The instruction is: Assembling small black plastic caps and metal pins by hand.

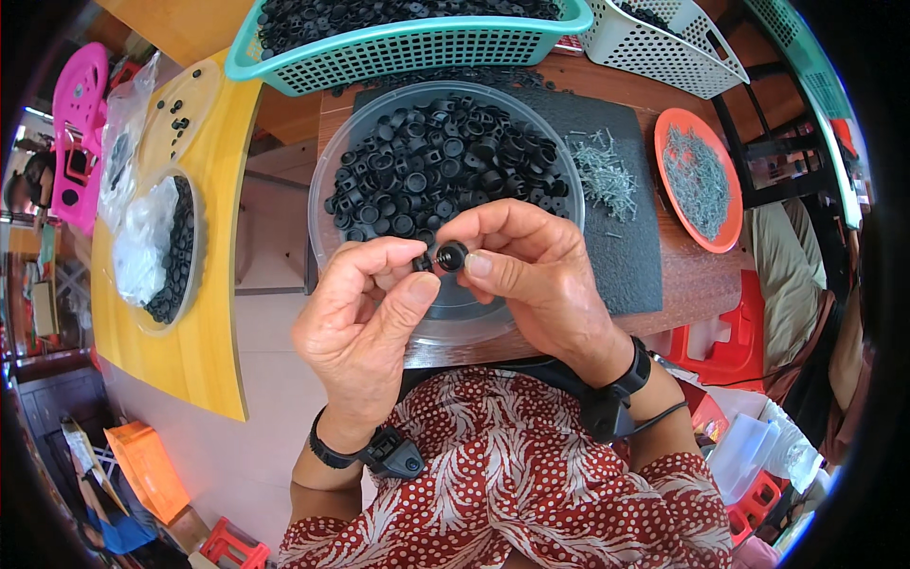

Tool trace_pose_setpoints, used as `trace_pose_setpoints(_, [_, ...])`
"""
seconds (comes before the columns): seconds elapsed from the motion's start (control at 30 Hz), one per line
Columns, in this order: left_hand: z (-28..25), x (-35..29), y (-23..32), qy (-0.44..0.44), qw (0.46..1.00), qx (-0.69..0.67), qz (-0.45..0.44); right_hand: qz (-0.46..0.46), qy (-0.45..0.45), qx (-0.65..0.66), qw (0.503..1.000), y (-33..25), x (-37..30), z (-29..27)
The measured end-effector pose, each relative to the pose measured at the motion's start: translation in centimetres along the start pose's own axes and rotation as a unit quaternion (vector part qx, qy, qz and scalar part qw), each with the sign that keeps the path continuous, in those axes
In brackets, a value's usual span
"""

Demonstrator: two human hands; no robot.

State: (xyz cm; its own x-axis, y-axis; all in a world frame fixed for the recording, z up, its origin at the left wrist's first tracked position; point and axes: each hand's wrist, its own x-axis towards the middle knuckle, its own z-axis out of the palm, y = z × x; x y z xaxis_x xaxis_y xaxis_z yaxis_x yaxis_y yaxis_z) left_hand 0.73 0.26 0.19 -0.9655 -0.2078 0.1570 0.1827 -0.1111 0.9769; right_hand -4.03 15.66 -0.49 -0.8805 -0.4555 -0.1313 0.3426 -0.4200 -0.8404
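Both my hands meet over the near rim of a round clear tub (327, 171) heaped with small round black plastic parts (445, 156). Between thumb and fingers of my right hand (531, 270) is a round black plastic cap (450, 256), its ringed face showing. My left hand (365, 303) pinches a smaller black plastic piece (426, 260) close against the cap's left side. The fingertips hide most of that piece, and whether the two are joined I cannot tell.
A teal basket (408, 59) of black parts stands behind the tub, a white basket (664, 47) at its right. Metal pins (604, 175) lie on the dark mat (626, 266); more fill an orange plate (671, 194). Left, a yellow table (213, 322) bears another tub (197, 256).
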Motion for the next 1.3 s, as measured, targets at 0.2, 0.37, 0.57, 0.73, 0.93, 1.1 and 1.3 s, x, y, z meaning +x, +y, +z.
trace_pose_setpoints(0.2, [0.1,-0.04,-0.13,0.007,1.0,0.021,0.009,-0.008,-0.006,-0.011,1.0,-0.02,-0.03,0.09])
trace_pose_setpoints(0.37, [0.18,0.05,-0.38,0.02,0.998,0.054,0.039,-0.02,-0.004,-0.024,1.0,0.04,-0.11,0.31])
trace_pose_setpoints(0.57, [0.31,0.19,-0.35,0.028,0.993,0.099,0.061,-0.031,0.001,-0.043,0.999,0.22,-0.11,0.18])
trace_pose_setpoints(0.73, [0.36,0.22,-0.34,0.032,0.988,0.134,0.065,-0.036,0.008,-0.055,0.998,0.37,-0.13,0.22])
trace_pose_setpoints(0.93, [0.48,0.16,-0.35,0.022,0.983,0.156,0.091,-0.04,0.013,-0.049,0.998,0.57,-0.12,0.36])
trace_pose_setpoints(1.1, [0.49,0.16,-0.38,0.023,0.986,0.145,0.082,-0.034,0.031,-0.047,0.998,0.71,-0.25,0.38])
trace_pose_setpoints(1.3, [0.48,0.19,-0.55,0.021,0.986,0.145,0.085,-0.034,0.037,-0.055,0.997,0.86,-0.21,0.24])
